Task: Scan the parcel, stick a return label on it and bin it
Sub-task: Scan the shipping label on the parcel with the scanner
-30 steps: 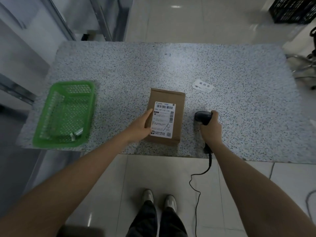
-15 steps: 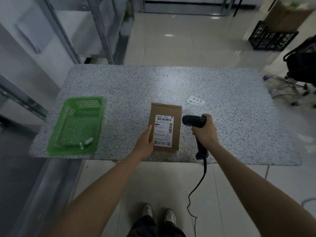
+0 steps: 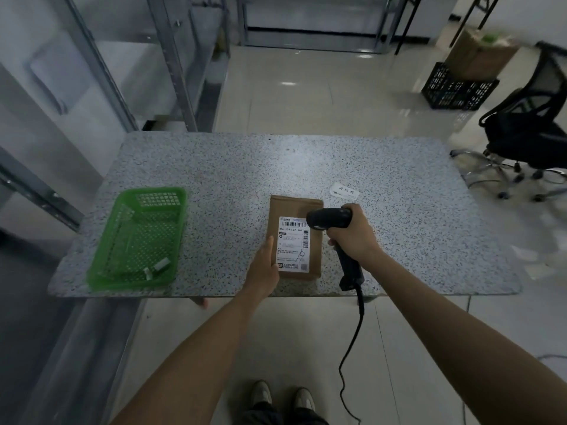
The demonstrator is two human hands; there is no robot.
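My right hand (image 3: 352, 234) grips scanner (image 3: 329, 219) over parcel (image 3: 294, 237); left hand (image 3: 264, 268) flat, steadying it. Risk: steep angle misreads barcode

Pale tiled floor (image 3: 306, 96), black office chair (image 3: 527, 130) right.

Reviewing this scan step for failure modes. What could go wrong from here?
1. The scanner head hangs over the shipping label's top right corner, partly covering the barcode; the read may miss.
2. The scanner cable hangs off the table edge near the feet and could snag.
3. The return label lies loose behind the parcel; the right hand could brush it away.
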